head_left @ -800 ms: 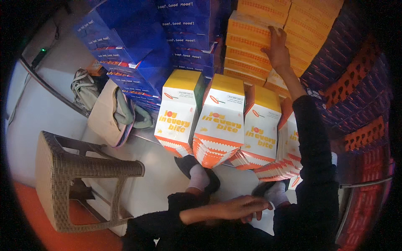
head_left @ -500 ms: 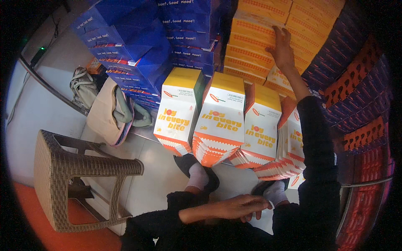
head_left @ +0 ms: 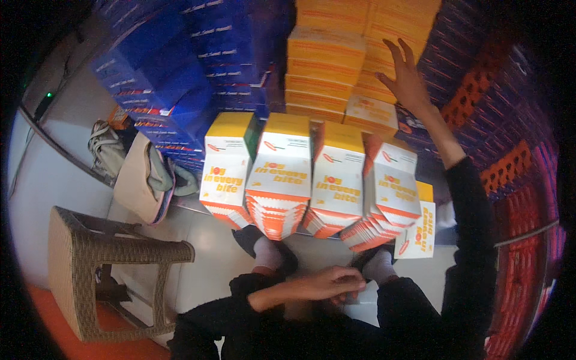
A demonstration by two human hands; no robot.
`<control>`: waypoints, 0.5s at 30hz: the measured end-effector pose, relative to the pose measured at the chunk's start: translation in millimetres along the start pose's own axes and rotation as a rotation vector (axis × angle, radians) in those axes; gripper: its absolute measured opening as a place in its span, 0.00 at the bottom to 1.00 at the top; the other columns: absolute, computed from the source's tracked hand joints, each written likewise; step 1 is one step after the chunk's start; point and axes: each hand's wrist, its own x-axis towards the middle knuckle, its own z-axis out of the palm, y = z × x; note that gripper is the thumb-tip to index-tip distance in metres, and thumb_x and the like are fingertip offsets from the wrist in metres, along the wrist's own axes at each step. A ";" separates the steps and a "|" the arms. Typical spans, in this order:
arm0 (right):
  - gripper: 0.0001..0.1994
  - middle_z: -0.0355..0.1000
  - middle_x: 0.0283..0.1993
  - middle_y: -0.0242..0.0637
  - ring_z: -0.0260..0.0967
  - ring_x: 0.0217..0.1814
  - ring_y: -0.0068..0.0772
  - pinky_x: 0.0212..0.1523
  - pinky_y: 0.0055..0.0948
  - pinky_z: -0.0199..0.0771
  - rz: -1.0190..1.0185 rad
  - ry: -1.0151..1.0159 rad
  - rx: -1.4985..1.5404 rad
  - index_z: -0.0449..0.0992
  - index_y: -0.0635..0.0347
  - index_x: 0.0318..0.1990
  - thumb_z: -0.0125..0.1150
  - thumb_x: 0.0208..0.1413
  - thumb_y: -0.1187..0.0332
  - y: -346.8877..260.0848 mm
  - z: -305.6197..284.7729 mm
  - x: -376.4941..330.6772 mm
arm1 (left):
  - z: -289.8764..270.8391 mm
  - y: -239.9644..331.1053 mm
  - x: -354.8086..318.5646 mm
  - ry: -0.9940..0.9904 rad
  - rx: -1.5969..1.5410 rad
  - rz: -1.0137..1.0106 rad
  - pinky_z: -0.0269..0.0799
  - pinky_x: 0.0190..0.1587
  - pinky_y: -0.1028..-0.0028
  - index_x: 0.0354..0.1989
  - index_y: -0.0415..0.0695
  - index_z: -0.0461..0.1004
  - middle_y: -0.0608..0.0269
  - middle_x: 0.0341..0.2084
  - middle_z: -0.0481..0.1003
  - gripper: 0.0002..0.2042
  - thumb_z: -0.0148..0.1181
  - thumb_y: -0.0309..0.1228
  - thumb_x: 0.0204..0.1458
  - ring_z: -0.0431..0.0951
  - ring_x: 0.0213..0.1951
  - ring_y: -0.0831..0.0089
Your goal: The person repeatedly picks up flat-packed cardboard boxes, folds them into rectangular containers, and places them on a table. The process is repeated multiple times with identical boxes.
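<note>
My right hand (head_left: 409, 84) reaches up at the far right with fingers spread, holding nothing. It is in front of or against a tall stack of yellow boxes (head_left: 327, 54); I cannot tell if it touches them. My left hand (head_left: 329, 283) hovers low over my lap, its fingers loosely curled, and no object shows in it. Between the hands stand several bundles of nested white, yellow and orange cartons (head_left: 280, 165) in a row. A single carton (head_left: 416, 231) of the same print lies at the row's right end, turned upside down.
Stacks of blue boxes (head_left: 162, 72) rise at the far left. A beige bag (head_left: 133, 177) leans beside them, near a brown woven-pattern plastic stool (head_left: 114, 258). Purple and orange stacked packaging (head_left: 507, 168) and red stacks (head_left: 522, 252) line the right side. My feet are just before the cartons.
The view has shifted, so the stacks sit further left. More of the rightmost bundle and the single carton shows. My right hand remains raised by the yellow boxes, its fingers spread.
</note>
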 end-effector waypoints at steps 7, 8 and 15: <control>0.35 0.48 0.67 0.54 0.49 0.68 0.57 0.64 0.44 0.56 0.174 -0.171 0.020 0.55 0.59 0.63 0.64 0.49 0.60 93.2 -92.5 -183.9 | 7.6 1.1 8.5 -0.107 0.103 -0.073 0.72 0.33 0.75 0.33 0.40 0.73 0.65 0.29 0.73 0.28 0.35 0.53 0.62 0.72 0.31 0.76; 0.37 0.49 0.66 0.55 0.49 0.68 0.56 0.65 0.42 0.55 0.184 -0.199 -0.017 0.54 0.60 0.64 0.63 0.48 0.57 97.4 -93.2 -217.9 | 9.8 1.3 11.0 -0.082 0.071 -0.058 0.73 0.34 0.75 0.33 0.39 0.73 0.64 0.30 0.73 0.27 0.35 0.52 0.62 0.73 0.31 0.75; 0.42 0.45 0.69 0.54 0.40 0.72 0.54 0.68 0.52 0.40 0.048 -0.915 -0.144 0.50 0.56 0.67 0.65 0.44 0.58 52.1 -85.1 -408.6 | 27.2 10.7 21.7 0.048 0.089 -0.053 0.74 0.36 0.74 0.42 0.43 0.67 0.64 0.38 0.71 0.15 0.42 0.42 0.63 0.72 0.32 0.75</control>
